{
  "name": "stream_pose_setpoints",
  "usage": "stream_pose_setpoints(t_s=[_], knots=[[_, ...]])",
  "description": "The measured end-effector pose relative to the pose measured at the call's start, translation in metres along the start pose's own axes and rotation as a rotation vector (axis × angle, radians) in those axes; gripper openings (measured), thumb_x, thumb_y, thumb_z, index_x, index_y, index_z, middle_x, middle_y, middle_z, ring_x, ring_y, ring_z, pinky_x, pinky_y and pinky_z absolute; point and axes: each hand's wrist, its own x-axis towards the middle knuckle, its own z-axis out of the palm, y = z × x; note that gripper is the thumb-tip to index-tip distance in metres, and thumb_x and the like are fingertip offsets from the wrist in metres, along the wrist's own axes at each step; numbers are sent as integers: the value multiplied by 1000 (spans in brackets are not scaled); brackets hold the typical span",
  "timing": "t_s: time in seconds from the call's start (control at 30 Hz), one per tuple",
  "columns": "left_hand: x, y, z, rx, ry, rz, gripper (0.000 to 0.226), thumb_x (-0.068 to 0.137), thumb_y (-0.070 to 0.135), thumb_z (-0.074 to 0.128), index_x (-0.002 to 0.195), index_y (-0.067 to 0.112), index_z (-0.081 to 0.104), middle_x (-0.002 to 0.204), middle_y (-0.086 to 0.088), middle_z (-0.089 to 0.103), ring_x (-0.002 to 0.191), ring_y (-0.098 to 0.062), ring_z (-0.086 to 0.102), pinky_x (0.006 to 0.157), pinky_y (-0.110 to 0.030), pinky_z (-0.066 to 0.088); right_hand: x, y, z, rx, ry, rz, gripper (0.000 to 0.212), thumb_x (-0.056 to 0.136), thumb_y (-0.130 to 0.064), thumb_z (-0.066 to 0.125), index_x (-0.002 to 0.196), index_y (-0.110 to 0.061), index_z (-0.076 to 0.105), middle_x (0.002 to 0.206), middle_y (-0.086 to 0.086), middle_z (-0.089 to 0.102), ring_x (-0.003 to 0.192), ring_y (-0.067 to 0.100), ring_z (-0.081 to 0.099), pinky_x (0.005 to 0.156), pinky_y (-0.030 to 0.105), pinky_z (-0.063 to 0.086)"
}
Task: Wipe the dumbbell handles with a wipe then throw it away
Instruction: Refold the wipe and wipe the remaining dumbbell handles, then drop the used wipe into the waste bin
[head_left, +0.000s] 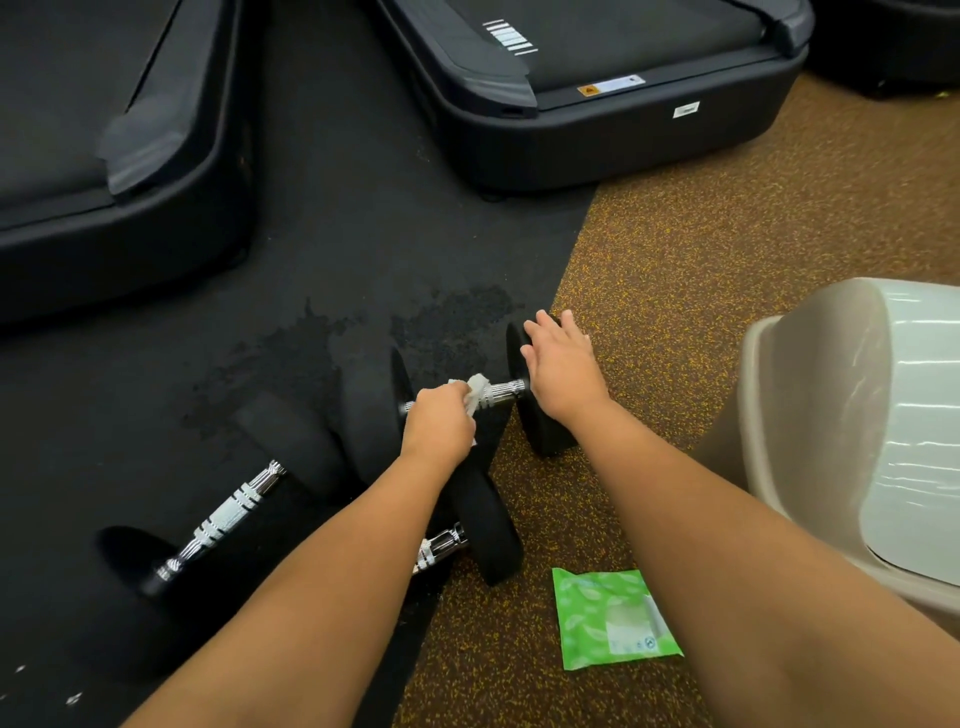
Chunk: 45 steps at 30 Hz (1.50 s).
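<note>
Far left: treadmill base on the black mat, with a dark damp-looking patch on the mat below it. Left dumbbell lies on the mat, chrome handle bare, nothing touching it. Middle dumbbell is mostly hidden under the left forearm, only one black head and a stub of handle show. Left hand has its fingers curled round a white wipe, clamping it on the chrome handle of the far dumbbell, which straddles the edge between the mat and the brown speckled floor. Second treadmill base is top centre. Right hand has straight fingers, slightly apart, palm resting on that dumbbell's right head, gripping nothing. Green wipes pack lies flat on the brown floor, near the middle dumbbell, beside the right forearm. Far right: beige bin, lid on, close to the right forearm
</note>
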Motion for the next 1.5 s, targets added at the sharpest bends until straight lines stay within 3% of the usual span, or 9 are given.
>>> stream_pose_setpoints(t_s=[0.3, 0.43, 0.53, 0.63, 0.73, 0.87, 1.1, 1.4, 1.5], knots=[[-12, 20, -24, -581, 99, -109, 25, 96, 13, 44, 100, 11, 69, 93, -12, 69, 89, -25, 63, 79, -41, 51, -21, -13, -11, -33, -130, -47, 56, 99, -30, 42, 148, -17, 20, 158, 6, 12, 145, 34, -3, 115, 54, 10], [-22, 35, -42, -792, 86, -66, 25, 95, 11, 44, 96, 17, 68, 89, -10, 69, 88, -28, 65, 79, -45, 54, -32, -28, -22, 443, -77, 17, 52, 99, -26, 42, 147, -16, 27, 152, 8, 31, 143, 29, 19, 114, 41, 22], [-31, 47, -57, -946, 48, -37, 25, 96, 11, 45, 100, 24, 67, 95, -4, 70, 93, -23, 66, 85, -46, 55, -38, -37, -37, 863, -21, 153, 52, 95, -25, 48, 144, -19, 33, 139, 5, 49, 123, 20, 50, 105, 37, 41], [-40, 57, -73, -975, 44, 18, 25, 97, 13, 44, 107, 20, 66, 99, -3, 70, 94, -20, 66, 86, -45, 55, -43, -40, -57, 1068, 12, 186, 46, 92, -16, 55, 137, -15, 45, 124, 7, 59, 108, 19, 60, 90, 34, 53], [-53, 69, -88, -1035, 41, 27, 23, 97, 20, 46, 104, 15, 67, 96, -6, 69, 89, -24, 65, 77, -40, 55, -51, -44, -81, 1093, 58, 162, 37, 88, -10, 60, 125, -12, 55, 114, 7, 64, 102, 19, 63, 80, 29, 55], [-69, 84, -106, -1062, 22, 89, 30, 78, 40, 71, 100, 20, 68, 94, -5, 71, 92, -26, 68, 77, -43, 56, -63, -46, -113, 1034, 111, 141, 26, 80, -11, 69, 105, -14, 64, 99, 7, 69, 92, 23, 66, 79, 39, 58], [-91, 115, -138, -960, 38, 183, 30, 74, 18, 77, 102, 20, 68, 95, -2, 69, 94, -21, 65, 81, -43, 57, -91, -42, -169, 1002, 154, 103, 15, 75, -16, 71, 85, -18, 61, 93, 15, 68, 90, 33, 66, 79, 53, 56], [-116, 155, -152, -960, 50, 239, 21, 80, 12, 70, 100, 19, 69, 96, -3, 68, 93, -20, 65, 77, -38, 57, -130, -26, -217, 1051, 214, 103, 14, 84, -7, 65, 85, -17, 55, 80, 4, 63, 75, 18, 62, 58, 33, 54], [-124, 170, -150, -975, 15, 251, 19, 83, 13, 68, 101, 21, 69, 95, -1, 69, 92, -19, 65, 80, -43, 58, -143, -15, -231, 1067, 236, 106, 22, 85, -7, 64, 103, -16, 57, 94, 7, 67, 86, 24, 66, 67, 41, 58]])
